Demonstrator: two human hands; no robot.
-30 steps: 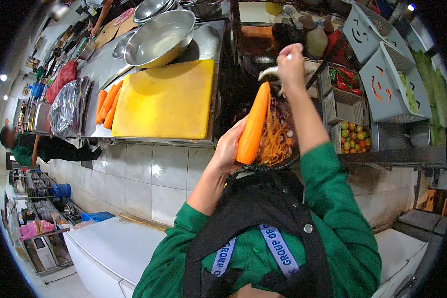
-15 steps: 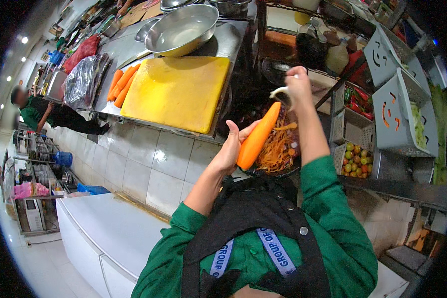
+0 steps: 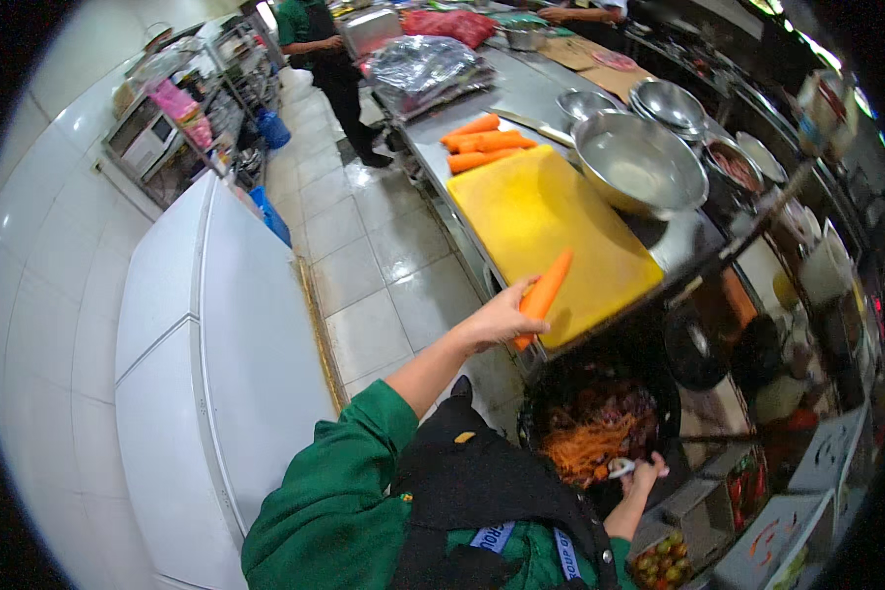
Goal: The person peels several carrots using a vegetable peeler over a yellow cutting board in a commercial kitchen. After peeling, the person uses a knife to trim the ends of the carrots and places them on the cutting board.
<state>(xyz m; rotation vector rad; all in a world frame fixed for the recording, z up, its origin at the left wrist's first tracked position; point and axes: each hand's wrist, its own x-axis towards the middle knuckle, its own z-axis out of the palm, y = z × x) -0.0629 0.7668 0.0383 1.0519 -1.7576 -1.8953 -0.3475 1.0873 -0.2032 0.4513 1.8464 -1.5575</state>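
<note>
My left hand is closed around the lower part of a peeled orange carrot, its tip angled up over the near edge of a yellow cutting board. Lower and to the right, my right hand grips a white peeler above a dark round bin. Orange carrot peelings lie in the bin among darker scraps. Several carrots rest at the far left end of the board, on the steel table.
A large steel bowl of liquid stands beside the board, with a knife near it. Plastic-wrapped goods lie farther back. A white chest freezer is at left, grey crates at lower right. Another person stands beyond the table.
My view has swung toward the left. The left hand has brought the carrot to the board's edge, away from the bin. My right hand has lowered with the peeler toward the peelings.
</note>
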